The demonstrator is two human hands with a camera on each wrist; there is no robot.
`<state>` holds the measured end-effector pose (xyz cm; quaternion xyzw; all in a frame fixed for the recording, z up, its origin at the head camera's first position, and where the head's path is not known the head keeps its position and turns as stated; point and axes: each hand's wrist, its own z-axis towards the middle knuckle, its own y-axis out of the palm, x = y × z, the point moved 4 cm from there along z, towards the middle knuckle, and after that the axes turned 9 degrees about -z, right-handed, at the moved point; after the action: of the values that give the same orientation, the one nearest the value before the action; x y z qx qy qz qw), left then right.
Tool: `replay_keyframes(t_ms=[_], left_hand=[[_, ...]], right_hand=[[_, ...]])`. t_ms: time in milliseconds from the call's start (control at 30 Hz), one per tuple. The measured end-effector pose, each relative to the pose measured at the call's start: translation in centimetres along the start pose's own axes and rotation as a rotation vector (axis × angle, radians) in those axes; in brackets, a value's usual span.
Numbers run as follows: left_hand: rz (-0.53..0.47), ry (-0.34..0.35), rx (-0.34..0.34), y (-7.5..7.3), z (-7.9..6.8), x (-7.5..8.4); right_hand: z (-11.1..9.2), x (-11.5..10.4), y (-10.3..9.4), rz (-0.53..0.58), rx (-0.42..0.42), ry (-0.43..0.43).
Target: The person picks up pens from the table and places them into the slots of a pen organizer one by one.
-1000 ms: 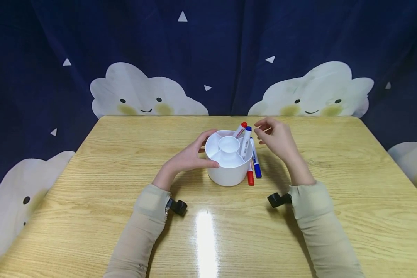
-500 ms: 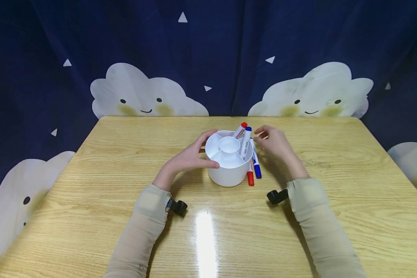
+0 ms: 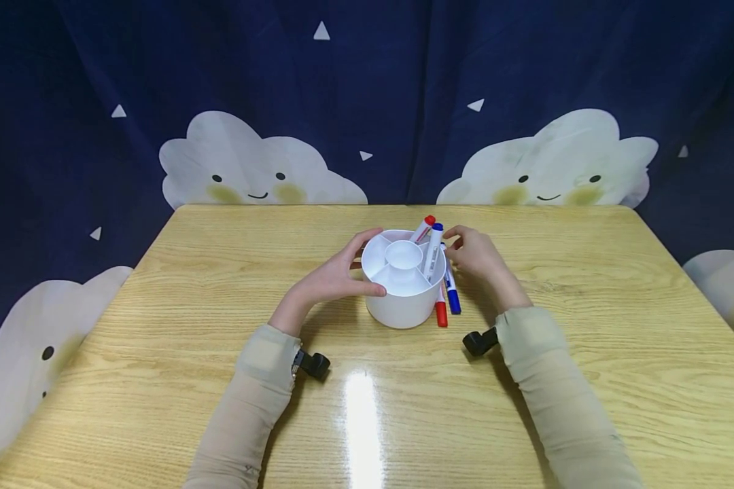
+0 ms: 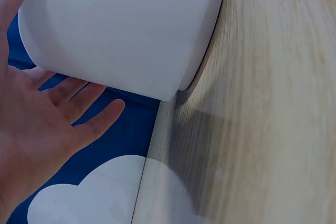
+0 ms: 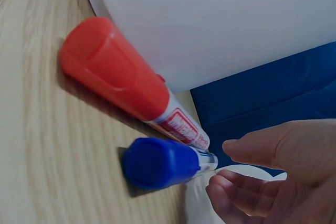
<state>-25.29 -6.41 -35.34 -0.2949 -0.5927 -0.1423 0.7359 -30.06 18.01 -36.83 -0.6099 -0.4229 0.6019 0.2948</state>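
Note:
A round white pen holder (image 3: 402,309) with several compartments stands on the table. My left hand (image 3: 333,275) grips its left side, thumb at the front of the rim and fingers spread behind. In its right compartments lean a red-capped marker (image 3: 424,229) and a blue-capped marker (image 3: 433,250), caps up. Close by its right side lie a second red-capped marker (image 5: 118,72) and a second blue-capped marker (image 5: 160,163), caps towards me. My right hand (image 3: 474,252) is at the far end of the lying blue marker, thumb and fingertips apart on either side of it in the right wrist view.
The wooden table (image 3: 177,326) ends at a dark blue curtain (image 3: 397,102) printed with white clouds. Both wrists wear a black camera (image 3: 314,365). Light glares off the table in front of the holder.
My right hand has come down and left, from beside the holder's rim to the far end of the lying blue marker. The left hand and the holder have stayed put.

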Motion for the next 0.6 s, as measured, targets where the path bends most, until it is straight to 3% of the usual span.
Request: replay_keyframes(t_ms=[267,600], left_hand=[[-0.001,-0.012,-0.005,0.1,0.0,0.3],[-0.020,-0.039,-0.020,0.6,-0.8,3.0]], right_hand=[[0.4,0.2,0.7,-0.034,-0.026,0.029],[0.0,0.2,0.9,-0.030,-0.063,0.092]])
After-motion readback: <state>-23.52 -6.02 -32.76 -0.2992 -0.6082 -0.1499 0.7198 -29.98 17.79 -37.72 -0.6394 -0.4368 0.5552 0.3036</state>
